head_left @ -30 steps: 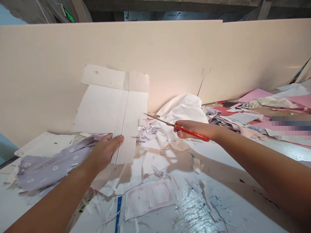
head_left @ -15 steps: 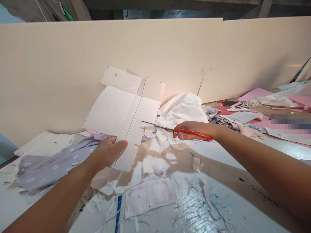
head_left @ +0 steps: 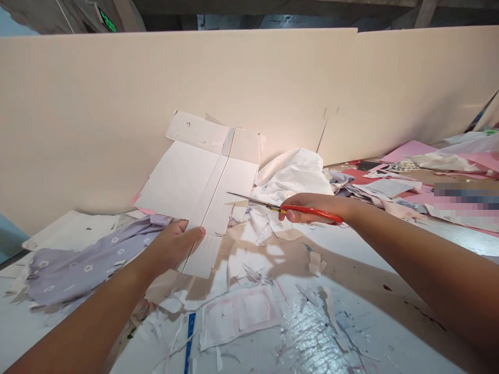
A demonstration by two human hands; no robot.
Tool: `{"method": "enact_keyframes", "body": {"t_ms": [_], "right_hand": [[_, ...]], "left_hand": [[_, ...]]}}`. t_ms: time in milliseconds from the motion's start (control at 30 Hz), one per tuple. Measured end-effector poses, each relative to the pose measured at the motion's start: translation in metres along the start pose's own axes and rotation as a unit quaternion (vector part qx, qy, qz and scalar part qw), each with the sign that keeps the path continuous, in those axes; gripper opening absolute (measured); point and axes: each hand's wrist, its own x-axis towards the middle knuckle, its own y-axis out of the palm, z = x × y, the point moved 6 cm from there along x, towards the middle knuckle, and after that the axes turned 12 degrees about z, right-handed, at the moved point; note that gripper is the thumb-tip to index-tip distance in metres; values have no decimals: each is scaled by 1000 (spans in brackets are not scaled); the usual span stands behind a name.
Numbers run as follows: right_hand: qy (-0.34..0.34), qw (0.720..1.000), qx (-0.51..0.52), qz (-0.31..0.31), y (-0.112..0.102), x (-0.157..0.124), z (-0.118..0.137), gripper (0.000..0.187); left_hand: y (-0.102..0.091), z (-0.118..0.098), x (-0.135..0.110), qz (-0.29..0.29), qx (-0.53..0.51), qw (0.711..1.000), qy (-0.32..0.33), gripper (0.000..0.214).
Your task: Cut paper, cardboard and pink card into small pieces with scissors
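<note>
Near the middle of the desk (head_left: 362,291), a creased white cardboard sheet (head_left: 198,176) stands propped against a beige board (head_left: 117,119) at about twelve o'clock. At eight o'clock the left hand (head_left: 167,246) lies open, thumb and fingers spread against the sheet's lower part, holding nothing in its grip. From three o'clock the right hand (head_left: 307,209) closes around the red handles of a pair of scissors (head_left: 312,213), the slim blades reaching over the sheet's right edge. The sheet's outline looks already trimmed into stepped flaps, yet it remains one piece. Lilac patterned fabric (head_left: 89,265) lies beside the left hand, paper offcuts (head_left: 253,275) are strewn across the desk, and a blue ruler (head_left: 189,343) sits at six o'clock.
</note>
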Motion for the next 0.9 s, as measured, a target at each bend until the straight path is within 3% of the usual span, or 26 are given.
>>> {"method": "enact_keyframes", "body": {"t_ms": [100,333,600,900], "right_hand": [[22,997,-21,75,6,1,1,51],[58,995,-74,39,4,1,5,41],[69,996,-49,43,8,3,-3,45],[83,995,-14,47,12,3,1,45]], "left_hand": [[2,2,1,12,1,1000,-3,29],[3,2,1,35,31,999,10,26],[-3,6,1,20,-8,1000,-5,25],[-2,1,-2,63,-49,997,1,23]]}}
